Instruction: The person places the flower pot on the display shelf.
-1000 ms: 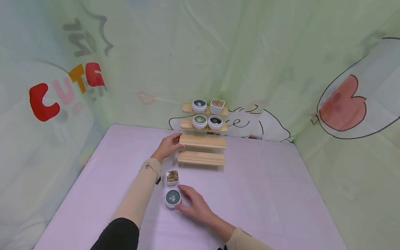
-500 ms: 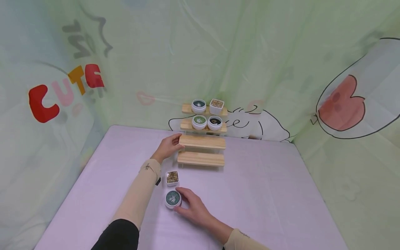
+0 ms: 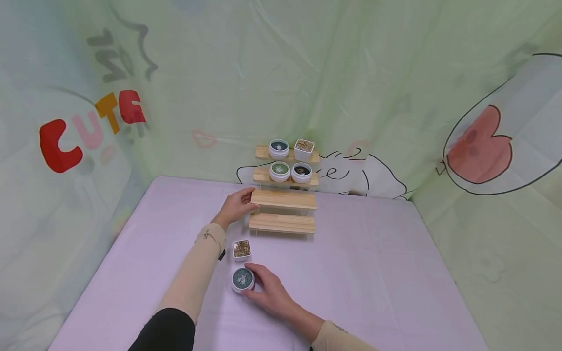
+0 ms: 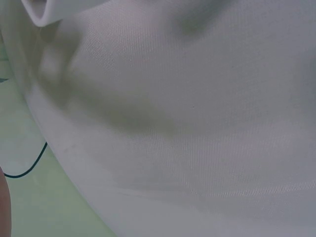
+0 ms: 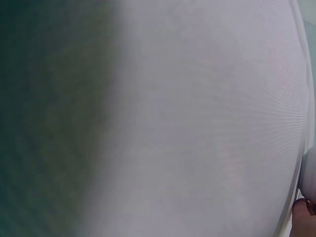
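In the head view, my right hand [image 3: 271, 291] holds a small round white pot [image 3: 243, 279] by its right side, thumb in front and fingers behind. The pot's top is speckled dark teal with a pale patch. Just behind it stands a square white pot [image 3: 241, 250] filled with brown granules. My left hand [image 3: 237, 205] grips the left end of a stepped wooden display stand [image 3: 283, 199], around its second plank from the front. At the right edge of the right wrist view, a fingertip [image 5: 301, 217] meets the white pot wall [image 5: 309, 177].
On the stand's upper two planks sit a teal-topped round pot [image 3: 278, 149], a square granule pot [image 3: 304, 149], a green-topped pot [image 3: 279, 171] and a black-topped pot [image 3: 301, 172]. A pale lilac cloth [image 3: 373, 273] covers the table; printed curtains [image 3: 373, 87] enclose it.
My right hand has slid slightly left, its thumb and fingers closing in around the round pot. The left hand keeps its place at the stand.
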Available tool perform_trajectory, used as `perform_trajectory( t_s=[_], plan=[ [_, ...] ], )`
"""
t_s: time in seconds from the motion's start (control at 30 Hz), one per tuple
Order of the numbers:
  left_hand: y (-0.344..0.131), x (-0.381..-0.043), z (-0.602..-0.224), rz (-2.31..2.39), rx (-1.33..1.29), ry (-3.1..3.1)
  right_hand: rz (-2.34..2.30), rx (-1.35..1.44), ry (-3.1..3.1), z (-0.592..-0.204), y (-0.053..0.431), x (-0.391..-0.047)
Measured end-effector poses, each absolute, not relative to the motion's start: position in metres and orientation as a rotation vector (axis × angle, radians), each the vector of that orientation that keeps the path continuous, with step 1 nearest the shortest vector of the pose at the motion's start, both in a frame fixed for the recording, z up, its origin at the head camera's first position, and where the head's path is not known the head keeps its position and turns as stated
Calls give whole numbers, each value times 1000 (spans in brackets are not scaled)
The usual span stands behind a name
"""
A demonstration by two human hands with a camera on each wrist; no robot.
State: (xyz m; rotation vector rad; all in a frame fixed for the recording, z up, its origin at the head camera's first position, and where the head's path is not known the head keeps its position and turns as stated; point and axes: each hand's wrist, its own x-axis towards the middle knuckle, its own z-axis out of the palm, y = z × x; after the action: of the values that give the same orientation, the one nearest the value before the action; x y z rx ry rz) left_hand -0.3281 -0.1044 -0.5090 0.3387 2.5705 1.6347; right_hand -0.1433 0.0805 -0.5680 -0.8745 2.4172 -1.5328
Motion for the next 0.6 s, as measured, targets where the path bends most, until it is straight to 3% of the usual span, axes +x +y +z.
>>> perform_trajectory(
  t_s=[0.6],
  plan=[
    [-106, -331, -514, 1652, 353, 2567, -1707, -763, 2292, -563, 81, -143]
  ],
)
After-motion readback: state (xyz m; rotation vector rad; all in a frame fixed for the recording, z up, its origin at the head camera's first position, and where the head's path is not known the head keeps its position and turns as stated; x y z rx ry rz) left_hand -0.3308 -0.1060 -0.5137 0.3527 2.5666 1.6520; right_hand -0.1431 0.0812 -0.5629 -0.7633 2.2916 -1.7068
